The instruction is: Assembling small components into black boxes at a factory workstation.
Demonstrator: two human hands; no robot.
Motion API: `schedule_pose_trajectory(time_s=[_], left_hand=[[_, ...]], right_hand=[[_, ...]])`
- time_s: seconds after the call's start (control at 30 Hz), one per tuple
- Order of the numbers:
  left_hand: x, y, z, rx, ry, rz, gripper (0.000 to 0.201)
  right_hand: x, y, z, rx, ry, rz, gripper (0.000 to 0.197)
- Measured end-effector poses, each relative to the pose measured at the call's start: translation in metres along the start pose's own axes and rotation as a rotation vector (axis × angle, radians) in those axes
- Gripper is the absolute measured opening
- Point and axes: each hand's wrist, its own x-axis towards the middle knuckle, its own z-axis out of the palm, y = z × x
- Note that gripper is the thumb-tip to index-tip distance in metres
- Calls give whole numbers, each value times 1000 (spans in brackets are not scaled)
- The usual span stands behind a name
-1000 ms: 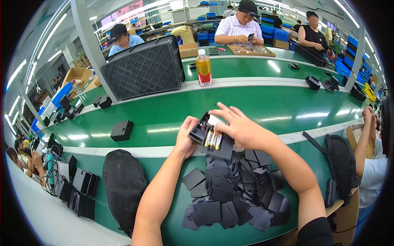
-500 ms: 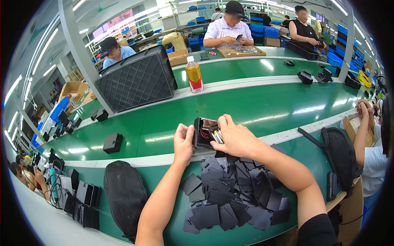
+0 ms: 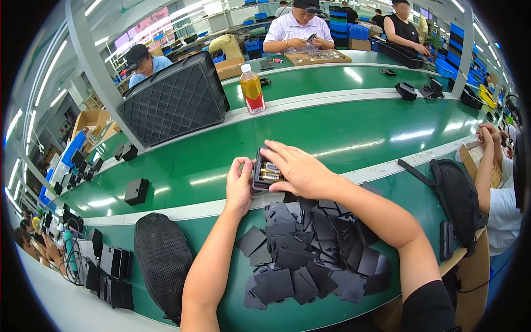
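Note:
Both of my hands are at a small black plastic box above the near rail of the green line. My left hand grips the box's left side between thumb and fingers. Over its far and right edges lies my right hand, its thumb at the near right corner. Gold-and-silver batteries sit in the open cavity; the right fingers partly hide them. Just below my hands, a loose pile of thin black plastic covers spreads over the green tabletop.
A black mesh pouch lies left of my left forearm, with several black boxes beyond it. One black box rests on the line. A drink bottle and a black crate stand farther back. A black bag lies right.
The batteries, earlier at my right fingers by the opening with red wires showing, now sit inside the cavity. My right hand has moved farther over the box. The whole view has shifted slightly.

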Motion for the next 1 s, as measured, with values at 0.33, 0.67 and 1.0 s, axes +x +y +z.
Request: schedule_pose_trajectory(time_s=[0.33, 0.67, 1.0], left_hand=[[-4, -9, 0, 19, -117, -10, 13], [10, 2, 8, 62, -219, 23, 16], [-1, 1, 1, 31, -169, -58, 19]], right_hand=[[-4, 14, 1, 422, -45, 560, 73], [-1, 29, 13, 708, 180, 660, 60], [-1, 30, -37, 622, -125, 682, 60]])
